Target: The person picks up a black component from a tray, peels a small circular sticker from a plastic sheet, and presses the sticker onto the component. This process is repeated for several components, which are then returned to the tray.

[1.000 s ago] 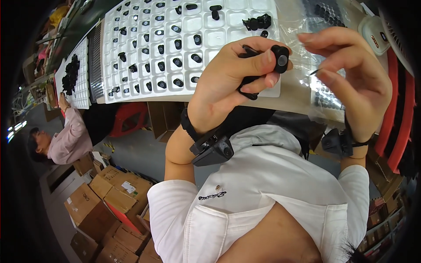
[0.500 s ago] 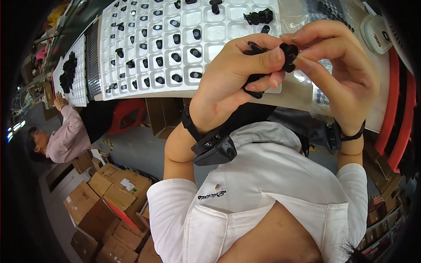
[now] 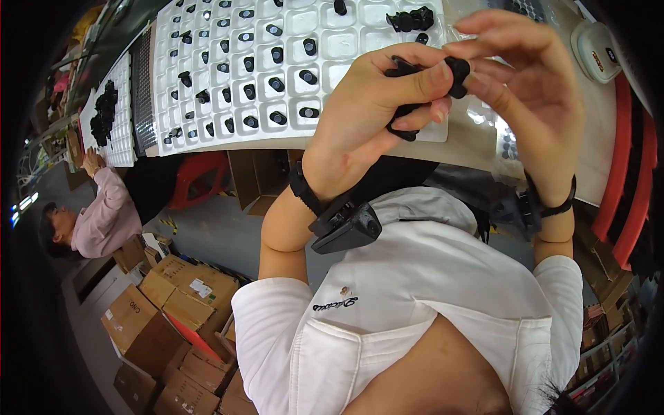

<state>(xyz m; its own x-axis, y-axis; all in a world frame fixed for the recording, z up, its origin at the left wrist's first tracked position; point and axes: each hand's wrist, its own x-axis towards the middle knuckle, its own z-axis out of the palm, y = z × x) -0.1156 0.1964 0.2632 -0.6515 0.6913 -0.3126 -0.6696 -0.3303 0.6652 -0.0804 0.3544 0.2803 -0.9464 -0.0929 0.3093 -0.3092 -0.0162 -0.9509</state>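
A small black plastic part point(image 3: 422, 90) is held above the near edge of the table point(image 3: 477, 149), at about 1 o'clock in the view. It is gripped by the left hand point(image 3: 373, 124), whose thumb and fingers are closed around its lower body. Its long axis is seen to run from 7 o'clock up to 1 o'clock, with the rounded knob end pointed toward 1 o'clock. That knob end is pinched between the fingertips point(image 3: 477, 86) of the right hand point(image 3: 532, 104), whose remaining fingers are spread loosely above. Behind the hands, toward 11 o'clock, a white compartment tray point(image 3: 297, 21) is laid out with small black pieces point(image 3: 277, 83) seated singly in its cells; a few cells near the hands are left unfilled. A loose cluster of black parts point(image 3: 411, 19) is seen at 12 o'clock. The tray's near edge is met just beside the left knuckles. Below the table edge, toward 8 o'clock, cardboard boxes point(image 3: 173, 304) are stacked, and another person point(image 3: 97, 214) is seated at 9 o'clock.
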